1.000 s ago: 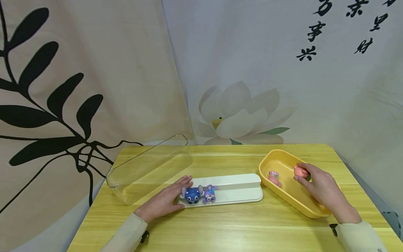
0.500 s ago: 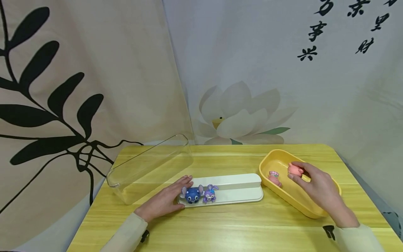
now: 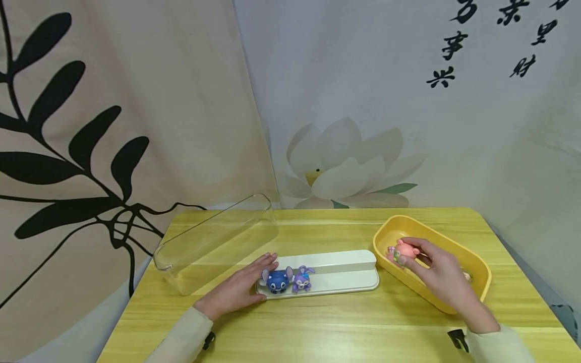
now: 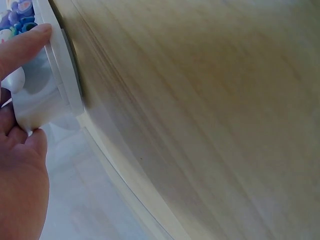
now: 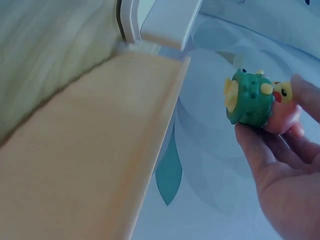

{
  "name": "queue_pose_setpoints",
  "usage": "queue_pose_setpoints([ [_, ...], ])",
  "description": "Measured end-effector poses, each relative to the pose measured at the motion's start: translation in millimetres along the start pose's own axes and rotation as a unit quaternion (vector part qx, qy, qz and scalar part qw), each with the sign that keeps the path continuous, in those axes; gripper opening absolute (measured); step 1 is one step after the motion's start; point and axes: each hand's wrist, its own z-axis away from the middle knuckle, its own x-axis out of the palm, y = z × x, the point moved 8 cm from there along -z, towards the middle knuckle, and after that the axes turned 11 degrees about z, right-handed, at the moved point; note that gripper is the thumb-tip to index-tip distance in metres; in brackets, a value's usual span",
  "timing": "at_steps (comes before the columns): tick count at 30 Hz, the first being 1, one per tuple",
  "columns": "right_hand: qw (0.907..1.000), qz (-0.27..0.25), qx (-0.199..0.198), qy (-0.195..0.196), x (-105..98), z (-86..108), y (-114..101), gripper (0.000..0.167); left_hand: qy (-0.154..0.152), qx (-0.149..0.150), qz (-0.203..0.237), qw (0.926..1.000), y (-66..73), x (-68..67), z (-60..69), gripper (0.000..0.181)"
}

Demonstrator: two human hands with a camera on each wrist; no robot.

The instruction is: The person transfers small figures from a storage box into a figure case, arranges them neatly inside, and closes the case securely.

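My left hand [image 3: 240,287] holds the left end of a long white display base [image 3: 345,285], thumb at the front edge and fingers at the back. On that base, beside the fingers, stand a blue big-eared figurine [image 3: 277,281] and a purple long-eared figurine [image 3: 302,280]. In my right hand [image 3: 442,272] a pink figurine [image 3: 405,249] is pinched above the yellow tray [image 3: 442,301]. The right wrist view shows that this figurine has a green, knobbed part [image 5: 252,100] with yellow bits. Another pink figurine [image 3: 390,253] in the tray is mostly hidden behind it.
A clear plastic cover [image 3: 218,247] lies at the back left of the wooden table [image 3: 317,327]. Part of a small figurine [image 3: 467,276] shows in the yellow tray behind my right wrist. Printed cloth [image 3: 354,75] hangs behind the table.
My right hand has lifted the pink figurine and carried it left across the yellow tray, turning it so its green part shows. The left hand has stayed on the white base.
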Motion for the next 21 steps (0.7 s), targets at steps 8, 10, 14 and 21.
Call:
queue_pose_setpoints([
  [8, 0.9989, -0.037, 0.016, -0.024, 16.3, -0.5, -9.3, 0.039, 0.002, 0.000, 0.007, 1.0000, -0.3, -0.2, 0.4, 0.087],
  [10, 0.9983, -0.047, 0.017, -0.028, 19.9, -1.2, -13.6, 0.038, 0.002, 0.002, 0.008, 1.0000, 0.2, -0.5, 0.4, 0.088],
  [14, 0.9968, -0.068, 0.018, -0.038, 27.7, -2.6, -22.2, 0.037, 0.002, 0.005, 0.007, 1.0000, 1.0, -0.6, 0.6, 0.088],
  [21, 0.9911, -0.117, 0.022, -0.058, 45.9, -4.9, -34.0, 0.036, 0.003, 0.004, 0.006, 1.0000, 0.1, -0.3, 1.2, 0.088],
])
